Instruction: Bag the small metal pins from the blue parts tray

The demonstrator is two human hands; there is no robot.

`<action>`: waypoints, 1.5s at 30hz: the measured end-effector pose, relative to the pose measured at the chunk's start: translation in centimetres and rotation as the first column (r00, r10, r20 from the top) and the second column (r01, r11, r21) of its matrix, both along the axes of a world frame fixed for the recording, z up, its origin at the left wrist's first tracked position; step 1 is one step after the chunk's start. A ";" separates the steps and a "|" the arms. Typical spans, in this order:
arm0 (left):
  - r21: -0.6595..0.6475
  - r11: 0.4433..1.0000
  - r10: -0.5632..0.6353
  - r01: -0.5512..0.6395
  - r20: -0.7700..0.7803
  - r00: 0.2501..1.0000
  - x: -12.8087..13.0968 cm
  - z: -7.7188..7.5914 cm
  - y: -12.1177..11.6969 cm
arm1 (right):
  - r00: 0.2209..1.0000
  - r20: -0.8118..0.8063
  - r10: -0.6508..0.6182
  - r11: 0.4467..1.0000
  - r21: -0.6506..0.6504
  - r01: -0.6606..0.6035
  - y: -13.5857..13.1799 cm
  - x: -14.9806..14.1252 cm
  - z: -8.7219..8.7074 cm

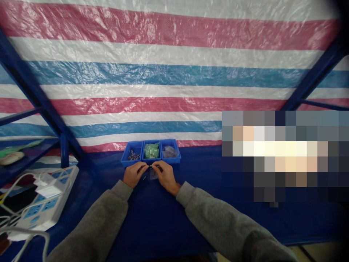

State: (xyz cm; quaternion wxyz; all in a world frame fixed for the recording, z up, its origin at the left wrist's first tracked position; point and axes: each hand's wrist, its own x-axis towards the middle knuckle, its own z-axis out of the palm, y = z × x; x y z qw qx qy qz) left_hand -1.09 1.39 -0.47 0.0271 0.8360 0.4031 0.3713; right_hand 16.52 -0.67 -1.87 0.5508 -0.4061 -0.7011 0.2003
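My left hand (133, 173) and my right hand (165, 177) meet in front of the blue bins. Both are closed, thumb against fingers, in a pinch. A tiny pale piece (149, 166) shows between the fingertips; it is too small to name. Just beneath the hands, a small clear plastic bag (154, 175) and a thin dark piece (144, 178) lie on the blue tabletop (152, 218). Behind the hands, the left bin (124, 159) holds several thin dark and silvery pieces. Green plastic packaging (151, 150) fills the middle bin, and clear bags (169, 151) lie in the right one.
At the left stands a white power strip (51, 205) with a plugged-in adapter (48, 185) and tangled white cables (21, 209). Blue frame posts (40, 91) rise at both sides. A striped plastic sheet (163, 80) hangs behind the table. Pixelation hides part of the right side.
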 end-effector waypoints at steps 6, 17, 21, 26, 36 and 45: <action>0.038 0.997 -0.062 0.061 0.027 0.998 0.2 0.0 0.0 | 0.998 0.017 -0.057 0.998 0.014 0.057 0.1 0.1 0.0; 0.037 0.997 -0.072 0.072 0.009 0.997 -0.1 0.3 -0.2 | 1.000 -0.009 0.003 1.000 0.005 -0.003 -0.4 0.0 0.4; 0.065 0.996 -0.066 0.062 0.055 0.996 0.1 0.3 -0.4 | 1.000 0.009 -0.016 1.000 0.025 0.016 -0.2 0.1 0.3; 0.069 0.994 -0.096 0.086 0.162 0.982 0.3 0.4 -0.6 | 0.999 0.034 -0.014 0.999 0.035 0.013 0.0 0.0 0.1; -0.302 0.944 0.058 0.134 0.551 0.833 0.8 0.8 -0.4 | 0.998 0.034 -0.049 0.999 -0.001 0.049 -0.1 0.1 0.4; -0.281 0.959 0.068 0.041 0.367 0.928 0.7 0.9 -0.7 | 0.998 0.027 -0.057 0.998 0.009 0.057 -0.1 0.1 0.3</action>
